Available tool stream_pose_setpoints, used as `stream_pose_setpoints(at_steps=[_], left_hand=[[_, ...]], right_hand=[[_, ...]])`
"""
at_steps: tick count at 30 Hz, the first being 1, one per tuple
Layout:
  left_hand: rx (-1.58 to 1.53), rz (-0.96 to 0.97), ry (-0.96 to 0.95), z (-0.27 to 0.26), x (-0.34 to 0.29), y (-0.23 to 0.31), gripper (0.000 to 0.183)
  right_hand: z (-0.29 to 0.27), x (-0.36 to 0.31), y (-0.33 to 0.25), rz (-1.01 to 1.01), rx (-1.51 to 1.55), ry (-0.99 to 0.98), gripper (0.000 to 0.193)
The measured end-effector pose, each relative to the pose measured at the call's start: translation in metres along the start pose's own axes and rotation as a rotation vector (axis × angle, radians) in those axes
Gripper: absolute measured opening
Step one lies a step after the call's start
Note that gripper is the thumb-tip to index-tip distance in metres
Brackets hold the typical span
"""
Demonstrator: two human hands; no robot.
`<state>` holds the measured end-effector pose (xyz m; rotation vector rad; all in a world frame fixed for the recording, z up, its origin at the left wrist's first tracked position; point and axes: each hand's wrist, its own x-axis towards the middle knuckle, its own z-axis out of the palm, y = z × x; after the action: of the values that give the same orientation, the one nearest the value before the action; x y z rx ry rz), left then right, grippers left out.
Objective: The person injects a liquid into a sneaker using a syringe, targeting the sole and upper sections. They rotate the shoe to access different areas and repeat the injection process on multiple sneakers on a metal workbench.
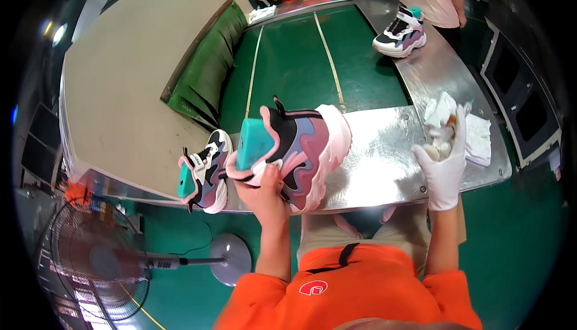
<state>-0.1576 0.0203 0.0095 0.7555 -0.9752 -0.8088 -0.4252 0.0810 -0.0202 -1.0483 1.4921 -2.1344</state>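
My bare left hand (264, 195) is closed on the collar of a chunky sneaker (303, 155) in pink, black, grey-blue and white. A teal shoe last (254, 143) fills its opening. The shoe is tilted above the metal table edge, its thick pale sole facing right. My right hand (443, 168), in a white glove, is at a crumpled white cloth (440, 109) on the table's right part. Its fingers look partly curled round the cloth, with brownish stains there; the exact grip is hard to make out. A matching sneaker (207, 174) with a teal last lies just left of my left hand.
A green conveyor belt (294, 59) runs away from the metal table (378, 149). Another sneaker (401, 34) stands on the right metal ledge. A beige panel (144, 71) with green flaps (204, 68) borders the left. Two people are beyond; a fan (99, 264) stands lower left.
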Motion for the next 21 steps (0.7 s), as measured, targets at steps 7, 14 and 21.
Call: stream_pose_setpoints(at_steps=[7, 14, 21], left_hand=[[-0.041, -0.001, 0.001, 0.0, 0.016, -0.001, 0.054], [-0.082, -0.039, -0.006, 0.001, 0.021, -0.008, 0.05], [-0.069, -0.117, -0.055, 0.016, 0.041, -0.004, 0.052]], right_hand=[[-0.022, -0.008, 0.025, 0.124, -0.062, -0.089, 0.107], [-0.031, -0.012, 0.055, 0.185, -0.086, -0.056, 0.1], [-0.032, -0.01, 0.057, 0.032, -0.155, 0.013, 0.092]])
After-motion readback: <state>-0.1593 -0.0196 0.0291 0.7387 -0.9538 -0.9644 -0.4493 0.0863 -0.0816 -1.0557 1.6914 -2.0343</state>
